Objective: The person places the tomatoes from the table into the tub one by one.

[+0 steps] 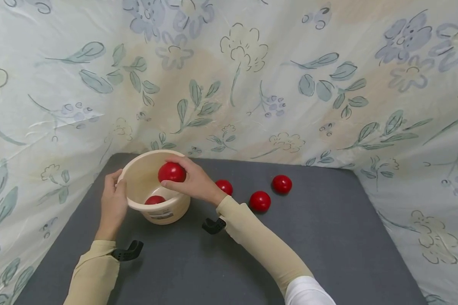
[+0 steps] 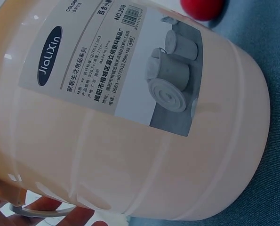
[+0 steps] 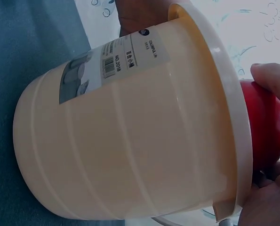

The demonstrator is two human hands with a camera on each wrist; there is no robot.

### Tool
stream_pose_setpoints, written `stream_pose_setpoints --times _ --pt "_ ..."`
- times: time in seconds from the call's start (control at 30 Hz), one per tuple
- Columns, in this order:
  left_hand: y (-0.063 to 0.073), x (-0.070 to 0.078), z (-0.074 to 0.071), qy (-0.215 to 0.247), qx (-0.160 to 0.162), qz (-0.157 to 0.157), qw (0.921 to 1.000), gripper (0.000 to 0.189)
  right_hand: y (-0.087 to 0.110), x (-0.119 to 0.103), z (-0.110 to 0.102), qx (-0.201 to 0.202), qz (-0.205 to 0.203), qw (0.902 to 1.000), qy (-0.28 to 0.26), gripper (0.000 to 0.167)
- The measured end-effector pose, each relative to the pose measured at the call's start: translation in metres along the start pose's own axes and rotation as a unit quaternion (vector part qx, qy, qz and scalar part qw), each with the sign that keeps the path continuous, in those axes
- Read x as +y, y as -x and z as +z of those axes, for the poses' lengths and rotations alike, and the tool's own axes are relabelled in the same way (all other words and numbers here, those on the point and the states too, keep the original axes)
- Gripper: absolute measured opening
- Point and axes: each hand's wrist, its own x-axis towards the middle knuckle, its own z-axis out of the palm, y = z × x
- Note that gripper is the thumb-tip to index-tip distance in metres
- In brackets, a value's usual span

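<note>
A cream plastic bucket (image 1: pixel 181 208) with a printed label (image 2: pixel 116 66) stands toward the left of the dark table. My left hand (image 1: pixel 113 203) grips its rim on the left side; in the left wrist view some fingers show beside the bucket's handle (image 2: pixel 41 213). Over the bucket's mouth, my right hand (image 1: pixel 194 180) holds a shiny red ball (image 1: pixel 171 172) between thumb and fingers. The right wrist view shows that held ball (image 3: pixel 267 127) just past the rim. Another red ball (image 1: pixel 154 200) lies inside the bucket, partly hidden by the near wall.
To the right of the bucket, red balls rest on the dark grey table (image 1: pixel 328 228): one (image 1: pixel 224 186) partly behind my right wrist, one nearer (image 1: pixel 260 201), one farther right (image 1: pixel 282 184). A floral curtain (image 1: pixel 252 84) hangs behind and along both sides.
</note>
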Motion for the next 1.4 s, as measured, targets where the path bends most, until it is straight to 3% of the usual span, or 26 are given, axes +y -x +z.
stream_pose_setpoints --times 0.4,1.1,1.4 --pt "0.003 0.002 -0.003 -0.002 -0.003 0.000 1.0000 0.053 0.001 -0.004 0.001 0.008 0.023 0.9997 -0.005 0.069" --pt "0.004 0.004 -0.001 -0.010 -0.005 0.005 0.9999 0.054 0.003 0.003 0.001 0.013 0.007 0.9996 -0.026 0.071" --pt "0.003 0.003 0.001 -0.005 -0.010 -0.004 0.9999 0.055 0.001 0.008 -0.002 0.005 0.022 0.9957 -0.090 0.064"
